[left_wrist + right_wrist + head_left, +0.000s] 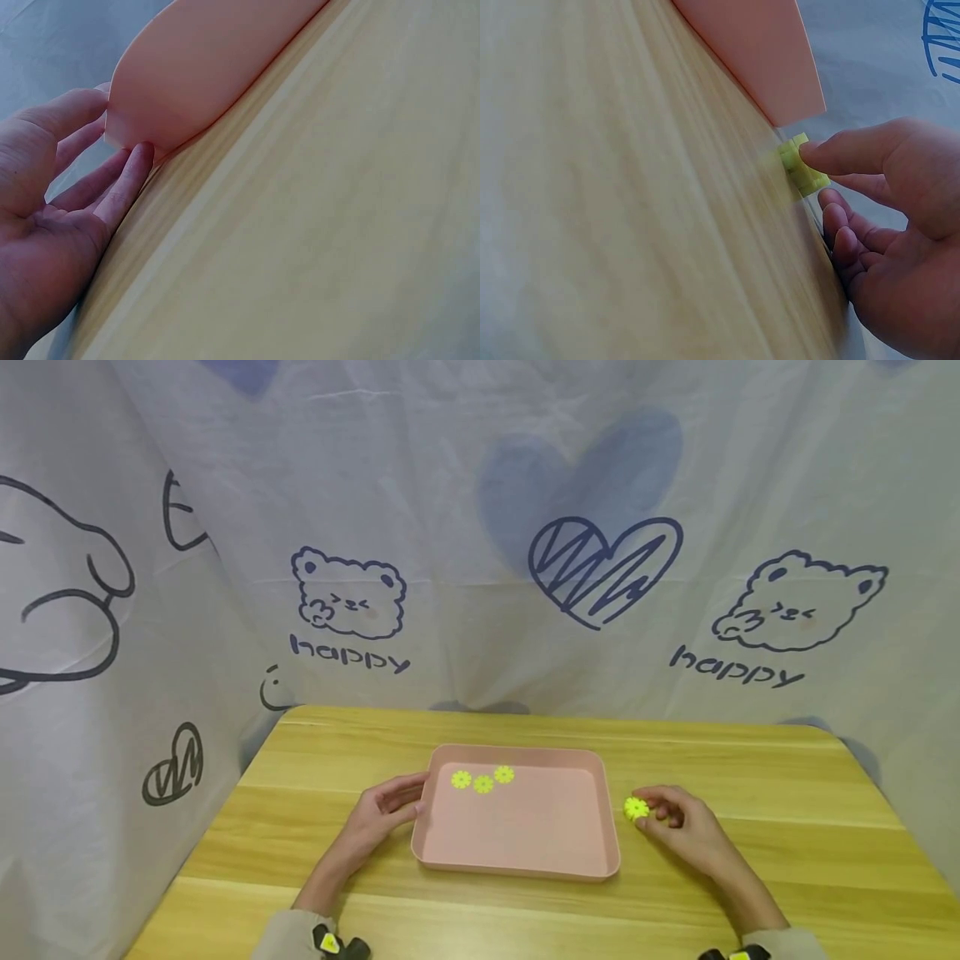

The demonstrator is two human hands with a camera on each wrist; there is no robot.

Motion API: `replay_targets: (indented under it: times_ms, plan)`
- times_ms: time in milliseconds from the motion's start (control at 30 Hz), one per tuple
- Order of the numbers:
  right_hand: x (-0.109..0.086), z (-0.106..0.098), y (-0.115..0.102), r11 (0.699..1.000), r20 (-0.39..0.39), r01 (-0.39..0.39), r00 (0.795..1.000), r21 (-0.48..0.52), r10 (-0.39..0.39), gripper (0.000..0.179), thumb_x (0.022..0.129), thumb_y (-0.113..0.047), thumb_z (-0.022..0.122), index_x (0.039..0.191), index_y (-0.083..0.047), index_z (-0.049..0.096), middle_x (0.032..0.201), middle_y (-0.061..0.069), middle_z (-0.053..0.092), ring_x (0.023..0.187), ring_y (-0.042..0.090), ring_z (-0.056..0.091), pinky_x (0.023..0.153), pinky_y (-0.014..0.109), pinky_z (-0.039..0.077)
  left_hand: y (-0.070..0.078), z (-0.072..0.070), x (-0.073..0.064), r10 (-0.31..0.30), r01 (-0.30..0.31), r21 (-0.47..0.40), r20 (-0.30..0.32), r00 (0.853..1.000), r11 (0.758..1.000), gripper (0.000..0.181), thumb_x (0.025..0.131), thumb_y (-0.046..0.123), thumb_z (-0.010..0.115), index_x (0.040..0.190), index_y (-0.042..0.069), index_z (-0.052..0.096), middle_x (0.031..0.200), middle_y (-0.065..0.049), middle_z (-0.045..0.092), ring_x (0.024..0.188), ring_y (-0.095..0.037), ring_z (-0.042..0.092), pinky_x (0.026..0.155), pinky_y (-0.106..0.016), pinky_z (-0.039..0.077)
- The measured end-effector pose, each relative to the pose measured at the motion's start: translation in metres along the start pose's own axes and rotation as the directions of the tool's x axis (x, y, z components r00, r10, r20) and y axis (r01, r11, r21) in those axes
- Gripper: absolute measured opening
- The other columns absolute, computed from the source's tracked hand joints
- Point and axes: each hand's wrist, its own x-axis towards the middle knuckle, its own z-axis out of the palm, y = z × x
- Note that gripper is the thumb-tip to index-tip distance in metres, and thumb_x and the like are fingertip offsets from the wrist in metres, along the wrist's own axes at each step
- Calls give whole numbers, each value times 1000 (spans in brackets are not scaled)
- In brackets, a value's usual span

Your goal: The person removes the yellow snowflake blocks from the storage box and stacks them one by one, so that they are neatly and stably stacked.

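Note:
A shallow pink rectangular tray [517, 835] lies on the wooden table, with three yellow snowflake building discs [483, 784] flat inside near its far left corner. At the tray's left end, my left hand [377, 817] rests its fingertips against the outer wall, fingers fairly straight. The left wrist view shows those fingers [133, 176] touching the tray's end wall [180, 82] low down. To the right of the tray, my right hand [686, 827] pinches a small stack of yellow snowflake discs [636, 808] between thumb and fingers. Layered edges of the stack [802, 166] show in the right wrist view, close over the table.
The wooden table [360, 893] extends around the tray on all sides. Behind it and along the left hangs a pale cloth [450, 527] printed with hearts, bears and lettering. Dark straps with cameras [341, 943] sit on both wrists.

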Motion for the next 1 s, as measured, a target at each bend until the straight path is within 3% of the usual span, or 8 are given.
replay_targets:
  times_ms: [500, 733, 1000]
  plan:
    - [0, -1, -3, 1000, 0, 13, 1000, 24, -13, 36, 87, -3, 80, 121, 1, 70, 98, 10, 62, 82, 9, 53, 66, 21, 47, 1, -1, 0, 5, -5, 11, 3, 1000, 1000, 50, 99, 2, 67, 146, -5, 52, 148, -24, 53, 138, -41, 49, 104, -28, 51]
    - [-3, -4, -4, 999, -32, 2, 999, 46, -1, 34, 92, -6, 76, 124, 0, 68, 102, 12, 66, 84, 10, 58, 68, 21, 50, 0, 0, 0, 11, -11, -7, 12, 1000, 1000, 50, 99, 1, 67, 146, -6, 51, 149, -26, 51, 139, -41, 48, 104, -28, 51]
    - [-3, -5, -18, 999, -78, -28, 997, 21, 29, 32, 98, -11, 71, 129, -5, 66, 113, 15, 65, 94, 10, 60, 80, 18, 53, -1, -1, 0, 15, -14, -21, 17, 1000, 1000, 51, 99, 1, 67, 146, -8, 49, 149, -28, 50, 138, -42, 47, 104, -29, 51]
